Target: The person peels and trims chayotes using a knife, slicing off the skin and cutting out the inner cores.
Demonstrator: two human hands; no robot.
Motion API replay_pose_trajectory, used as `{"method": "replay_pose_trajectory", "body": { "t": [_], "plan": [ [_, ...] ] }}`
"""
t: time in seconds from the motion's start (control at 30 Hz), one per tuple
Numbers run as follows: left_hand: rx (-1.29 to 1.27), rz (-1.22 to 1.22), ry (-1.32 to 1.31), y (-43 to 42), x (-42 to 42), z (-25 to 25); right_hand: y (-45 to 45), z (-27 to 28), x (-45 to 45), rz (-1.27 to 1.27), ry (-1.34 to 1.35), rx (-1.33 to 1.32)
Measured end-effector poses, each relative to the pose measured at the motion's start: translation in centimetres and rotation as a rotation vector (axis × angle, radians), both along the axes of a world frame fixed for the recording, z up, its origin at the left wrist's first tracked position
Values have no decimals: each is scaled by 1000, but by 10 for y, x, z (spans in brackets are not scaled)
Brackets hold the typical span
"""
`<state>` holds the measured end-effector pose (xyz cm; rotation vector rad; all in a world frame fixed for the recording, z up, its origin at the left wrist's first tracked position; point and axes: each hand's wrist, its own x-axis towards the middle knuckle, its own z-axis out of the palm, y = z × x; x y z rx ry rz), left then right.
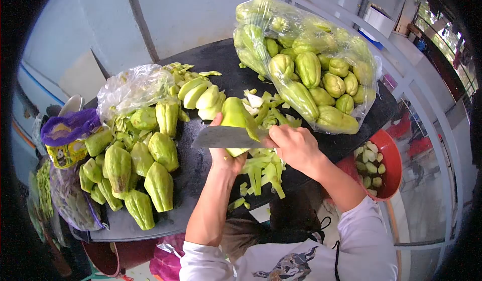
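Note:
My left hand point(226, 158) is wrapped round a partly peeled green chayote point(235, 114), held upright above the dark table. In my right hand point(293, 143) is the handle of a wide-bladed knife point(223, 137). The blade lies across the chayote, pointing left, and hides part of it. Green peelings point(265, 170) are scattered beneath and behind my hands. Just beyond the held chayote, several pale peeled pieces point(208, 99) lean together on the table.
Several chayotes point(118, 168) are piled on the dark table point(191, 200) at left, beside a crumpled plastic bag point(128, 87). A clear bag of chayotes point(321, 75) stands back right. Below the right edge, a red bucket point(391, 165) holds pale pieces.

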<state>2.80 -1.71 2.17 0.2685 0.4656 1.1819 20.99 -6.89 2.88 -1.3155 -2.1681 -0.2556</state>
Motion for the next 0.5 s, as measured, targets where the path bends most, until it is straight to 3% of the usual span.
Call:
{"method": "replay_pose_trajectory", "body": {
  "t": [0.1,0.17,0.33,0.5],
  "plan": [
    [6,9,54,6,-4,-8,5,-12,8,49,56,5],
    [65,7,87,5,-6,-2,11,-21,16,-80,20,-61],
    [91,-2,79,1,-7,3,-4,-6,11,-114,-21,-98],
    [40,-6,86,-7,1,-8,-2,-13,10,-76,103,-90]
  ]
}}
